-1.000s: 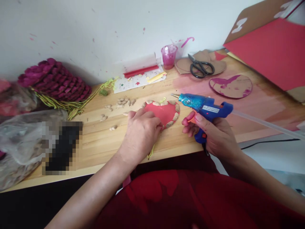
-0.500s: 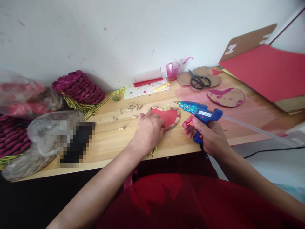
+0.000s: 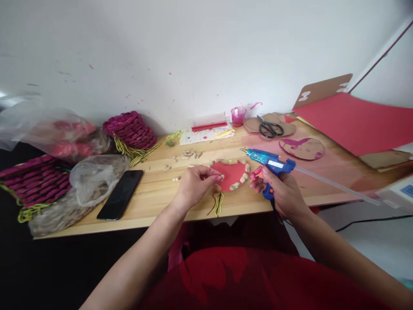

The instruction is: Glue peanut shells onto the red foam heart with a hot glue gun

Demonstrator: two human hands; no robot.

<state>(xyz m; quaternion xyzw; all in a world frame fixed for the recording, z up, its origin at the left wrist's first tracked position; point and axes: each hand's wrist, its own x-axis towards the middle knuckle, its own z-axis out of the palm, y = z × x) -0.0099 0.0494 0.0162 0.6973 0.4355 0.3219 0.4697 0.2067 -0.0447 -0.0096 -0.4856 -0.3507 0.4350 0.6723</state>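
My right hand (image 3: pixel 280 189) is closed around the handle of a blue glue gun (image 3: pixel 266 160), its nozzle pointing left above the table. On the table lies a red, roughly heart-shaped card (image 3: pixel 230 174) edged with peanuts (image 3: pixel 235 186). At the card's left edge my left hand (image 3: pixel 195 185) has thumb and fingers pinched together on a small pale peanut (image 3: pixel 222 177), mostly hidden by the fingertips. Yellow-green strings (image 3: pixel 219 204) stick out from under the card's near side. Loose peanuts (image 3: pixel 191 154) are scattered farther back, left of the card.
A black phone (image 3: pixel 121 194), plastic bags (image 3: pixel 97 176) and magenta woven pieces (image 3: pixel 132 129) occupy the left. Behind are a pink cup (image 3: pixel 238 116) and scissors (image 3: pixel 271 129) on cardboard. A magenta-stained cardboard piece (image 3: pixel 301 148) and red sheets (image 3: pixel 355 122) lie right.
My left hand has turned and drawn slightly back, so its pinching fingertips and the strings now show more. The view has shifted. The glue gun stays in my right hand.
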